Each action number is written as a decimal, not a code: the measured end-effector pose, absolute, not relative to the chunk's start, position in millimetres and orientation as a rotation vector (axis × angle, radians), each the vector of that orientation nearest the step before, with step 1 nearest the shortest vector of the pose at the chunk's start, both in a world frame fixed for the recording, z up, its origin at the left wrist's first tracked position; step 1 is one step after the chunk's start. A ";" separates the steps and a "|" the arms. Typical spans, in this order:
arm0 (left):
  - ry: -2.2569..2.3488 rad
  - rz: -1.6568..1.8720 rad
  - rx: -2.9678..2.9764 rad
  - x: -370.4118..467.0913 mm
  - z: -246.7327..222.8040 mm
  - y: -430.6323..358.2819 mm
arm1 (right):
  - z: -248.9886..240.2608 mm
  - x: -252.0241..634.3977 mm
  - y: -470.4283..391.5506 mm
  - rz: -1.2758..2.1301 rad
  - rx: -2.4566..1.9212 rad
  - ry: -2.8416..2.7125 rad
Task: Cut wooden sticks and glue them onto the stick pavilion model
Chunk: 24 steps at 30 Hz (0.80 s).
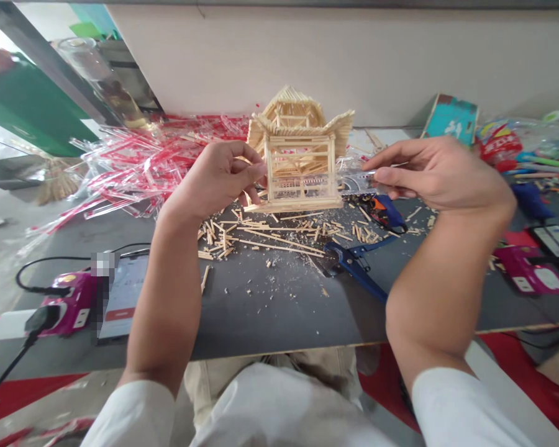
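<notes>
A small model house [300, 141] built of thin wooden sticks, with an upswept roof, stands upright at the middle of the bench. At its left corner post, my left hand [226, 174] is closed, thumb and forefinger pinching the post. From the right, my right hand [426, 171] pinches the end of a clear plastic ruler [354, 181] with a curved cut-out. The ruler reaches towards the lower front of the house; where its far end stops is hard to make out. Cut stick pieces [279, 242] and crumbs lie in front of the house.
Blue-handled cutters [361, 270] lie on the dark bench [279, 329]. Red and clear plastic strips [135, 161] are heaped at the left. A phone [123, 295] and a purple socket block [69, 304] are by my left forearm; another purple block [531, 270] is at the right.
</notes>
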<state>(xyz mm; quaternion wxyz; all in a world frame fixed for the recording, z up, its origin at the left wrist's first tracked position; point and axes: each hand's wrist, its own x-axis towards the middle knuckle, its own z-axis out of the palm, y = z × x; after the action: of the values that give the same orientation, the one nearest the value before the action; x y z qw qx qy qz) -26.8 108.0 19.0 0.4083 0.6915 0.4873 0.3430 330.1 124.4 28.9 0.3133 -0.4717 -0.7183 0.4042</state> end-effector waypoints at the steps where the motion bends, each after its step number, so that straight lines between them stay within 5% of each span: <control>1: 1.236 0.852 1.740 -27.0 19.0 107.9 | 29.0 329.3 124.3 1.068 -1.247 -1.894; 24: 1.245 0.904 1.633 -22.1 16.8 108.8 | 33.8 323.6 119.1 1.098 -1.324 -1.861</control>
<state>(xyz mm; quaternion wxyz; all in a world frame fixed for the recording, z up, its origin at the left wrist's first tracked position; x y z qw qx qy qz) -22.1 108.8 16.8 0.4341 0.6556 0.5000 0.3629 323.6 119.1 33.8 0.2994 -0.4985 -0.7007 0.4134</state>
